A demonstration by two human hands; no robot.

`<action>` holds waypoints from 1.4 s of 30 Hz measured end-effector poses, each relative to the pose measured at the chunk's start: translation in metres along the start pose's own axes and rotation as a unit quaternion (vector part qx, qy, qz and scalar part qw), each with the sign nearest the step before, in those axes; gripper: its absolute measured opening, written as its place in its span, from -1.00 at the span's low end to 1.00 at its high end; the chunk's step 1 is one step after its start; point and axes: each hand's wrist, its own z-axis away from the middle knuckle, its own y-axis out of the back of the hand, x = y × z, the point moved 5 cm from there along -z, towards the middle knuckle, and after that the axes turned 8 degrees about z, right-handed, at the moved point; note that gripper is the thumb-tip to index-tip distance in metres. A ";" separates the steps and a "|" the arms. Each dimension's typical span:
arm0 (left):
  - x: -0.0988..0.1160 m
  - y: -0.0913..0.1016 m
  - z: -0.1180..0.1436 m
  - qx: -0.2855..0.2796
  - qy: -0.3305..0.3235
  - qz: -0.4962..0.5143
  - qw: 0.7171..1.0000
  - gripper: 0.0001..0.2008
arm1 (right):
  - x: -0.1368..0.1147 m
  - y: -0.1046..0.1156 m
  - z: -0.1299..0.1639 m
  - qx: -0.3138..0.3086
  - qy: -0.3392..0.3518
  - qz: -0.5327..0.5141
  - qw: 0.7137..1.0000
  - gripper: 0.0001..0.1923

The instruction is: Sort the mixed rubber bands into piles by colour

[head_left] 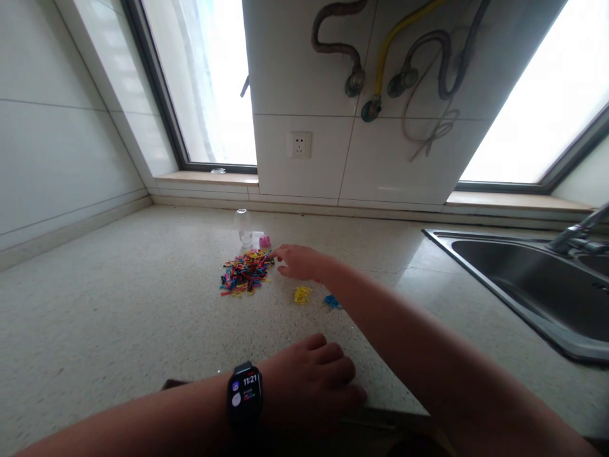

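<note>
A heap of small multicoloured rubber bands (245,273) lies on the speckled counter (157,304). My right hand (299,261) reaches over to the heap's right edge, index finger stretched out and thumb apart from it, with nothing visible between them. A small bunch of yellow rubber bands (302,294) lies below that hand. Beside my right forearm is a little blue bunch of rubber bands (332,301), partly covered by the arm. My left hand (316,377), a watch (245,388) on its wrist, rests near the counter's front edge with fingers curled in; its palm is hidden.
Behind the heap stand a clear plastic bottle (243,228) and a pink cap (264,241). A steel sink (518,273) with a faucet (580,231) is set into the counter at right. On the back wall are a socket (301,145) and several hoses (387,51) between two windows.
</note>
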 end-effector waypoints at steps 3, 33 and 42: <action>0.000 0.000 0.000 0.003 0.004 -0.004 1.000 -0.73 | -0.002 -0.008 -0.010 -0.025 -0.016 0.032 0.999 -0.61; 0.000 0.004 0.001 0.008 -0.006 -0.006 1.000 -0.75 | 0.014 -0.023 -0.021 0.007 -0.113 0.016 0.993 -0.67; 0.001 0.002 0.001 0.014 -0.003 -0.007 1.000 -0.77 | 0.018 -0.023 -0.021 -0.022 -0.134 0.039 0.990 -0.70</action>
